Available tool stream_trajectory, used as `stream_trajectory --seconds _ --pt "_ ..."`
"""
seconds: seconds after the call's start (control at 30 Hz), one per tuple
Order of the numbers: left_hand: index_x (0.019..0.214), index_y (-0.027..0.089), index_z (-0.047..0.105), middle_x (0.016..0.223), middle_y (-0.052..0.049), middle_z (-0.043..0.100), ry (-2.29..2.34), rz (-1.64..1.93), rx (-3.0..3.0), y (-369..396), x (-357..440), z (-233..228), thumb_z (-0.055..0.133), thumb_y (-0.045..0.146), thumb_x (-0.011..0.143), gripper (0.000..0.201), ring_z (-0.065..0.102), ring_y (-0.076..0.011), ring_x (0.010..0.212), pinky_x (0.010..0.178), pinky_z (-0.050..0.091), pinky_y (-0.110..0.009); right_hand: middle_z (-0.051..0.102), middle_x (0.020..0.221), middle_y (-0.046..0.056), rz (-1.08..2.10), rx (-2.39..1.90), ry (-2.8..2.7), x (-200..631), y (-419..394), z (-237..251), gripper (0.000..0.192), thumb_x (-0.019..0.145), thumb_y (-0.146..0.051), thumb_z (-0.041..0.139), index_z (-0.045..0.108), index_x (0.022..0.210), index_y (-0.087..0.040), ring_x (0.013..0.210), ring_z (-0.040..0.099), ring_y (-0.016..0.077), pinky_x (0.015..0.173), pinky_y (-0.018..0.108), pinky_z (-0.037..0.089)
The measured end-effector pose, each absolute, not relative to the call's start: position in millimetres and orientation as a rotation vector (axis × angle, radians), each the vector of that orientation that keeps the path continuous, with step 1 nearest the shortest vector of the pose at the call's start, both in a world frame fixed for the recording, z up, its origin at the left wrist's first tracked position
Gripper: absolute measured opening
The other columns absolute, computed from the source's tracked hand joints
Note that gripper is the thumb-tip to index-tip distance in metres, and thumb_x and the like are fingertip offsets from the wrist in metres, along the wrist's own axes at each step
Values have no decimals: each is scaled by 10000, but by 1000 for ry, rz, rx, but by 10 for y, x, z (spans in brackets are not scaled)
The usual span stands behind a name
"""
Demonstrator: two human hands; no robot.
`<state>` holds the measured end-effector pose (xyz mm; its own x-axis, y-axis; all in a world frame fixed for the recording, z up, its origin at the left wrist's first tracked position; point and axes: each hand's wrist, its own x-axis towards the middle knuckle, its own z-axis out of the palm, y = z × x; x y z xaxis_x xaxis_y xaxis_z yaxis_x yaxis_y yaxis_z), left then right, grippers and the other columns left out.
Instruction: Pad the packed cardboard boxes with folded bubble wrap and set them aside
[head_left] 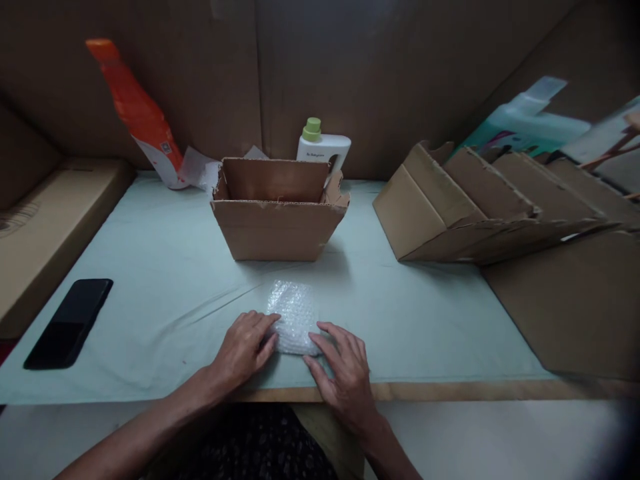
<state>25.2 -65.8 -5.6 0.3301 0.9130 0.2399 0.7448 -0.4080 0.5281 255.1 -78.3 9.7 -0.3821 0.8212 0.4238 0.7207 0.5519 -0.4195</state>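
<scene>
A small folded packet of clear bubble wrap [294, 317] lies flat near the table's front edge, between my two hands. My left hand [245, 347] holds it by the left edge, with the index fingertip on top and the thumb lower down. At the right edge, my right hand [343, 370] grips the packet with bent fingers on its side and the thumb by the lower corner. Whether anything is wrapped inside I cannot tell. Just beyond the packet stands an open cardboard box [280, 230], its inside mostly hidden by the front wall.
A black phone [70, 325] lies at left beside a flat carton [60, 227]. Behind stand an orange-and-white bottle [145, 117] and a white bottle [325, 145] with a green cap. At right are a divided cardboard holder [425, 200] and a teal bottle [520, 127].
</scene>
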Motion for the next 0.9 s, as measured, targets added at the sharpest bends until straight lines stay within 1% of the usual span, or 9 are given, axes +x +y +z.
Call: stream_trajectory --seconds 0.17,0.3,0.37,0.5,0.57,0.67,0.77,0.83,0.9 --pt "1237 169 574 1072 -114 648 1639 854 2268 -587 260 -47 573 243 936 311 630 -253 939 800 554 -406 729 1131 88 196 -1223 -2374 2481 -611 73 198 924 -178 635 657 1120 -197 1071 613 284 928 446 422" --pt "1146 195 573 972 -54 632 1677 1079 1947 -751 201 59 583 255 946 209 639 -186 853 730 559 -307 762 1034 68 322 -1307 -2258 2460 -418 48 175 944 -205 626 671 1113 -201 967 638 253 876 412 440" --pt "1106 201 580 977 -52 622 1674 1123 1907 -862 205 95 568 210 941 166 639 -179 881 741 560 -293 769 1003 67 401 -1330 -2233 2464 -362 82 173 954 -228 615 682 1112 -203 929 647 245 852 406 447" --pt "1241 193 561 1265 -133 570 1585 1106 2191 -950 261 86 539 96 902 354 564 -250 1178 967 529 -408 773 992 54 642 -1321 -2296 2472 -310 178 182 946 -254 624 710 1102 -217 911 660 231 854 398 454" --pt "1252 188 570 1358 -151 537 1536 1029 2335 -890 281 48 525 48 885 396 508 -286 1260 1012 499 -460 773 990 53 697 -1358 -2315 2470 -296 197 186 951 -269 611 715 1096 -217 905 662 230 854 397 459" --pt "1179 176 621 1300 -150 589 1532 890 2442 -710 293 -23 530 33 868 354 513 -317 1219 973 506 -499 754 1058 86 504 -1443 -2314 2457 -294 193 231 969 -274 577 695 1152 -196 951 650 255 853 417 454" --pt "1127 176 659 1182 -146 634 1565 785 2424 -522 303 -63 546 47 847 328 549 -314 1119 921 522 -506 693 1203 134 220 -1385 -2329 2423 -309 190 285 953 -304 606 667 1206 -188 1058 612 290 907 452 439" --pt "1109 191 677 1172 -141 631 1572 780 2391 -450 313 -55 551 59 838 326 561 -305 1091 915 521 -501 665 1267 145 144 -1283 -2411 2397 -297 188 313 924 -326 648 662 1207 -194 1108 593 308 941 473 434" --pt "1131 199 675 1192 -140 617 1586 874 2292 -437 321 -25 546 89 849 329 572 -293 1090 921 520 -491 686 1244 138 140 -1228 -2483 2382 -246 175 291 915 -274 647 662 1195 -195 1082 614 309 921 474 451"
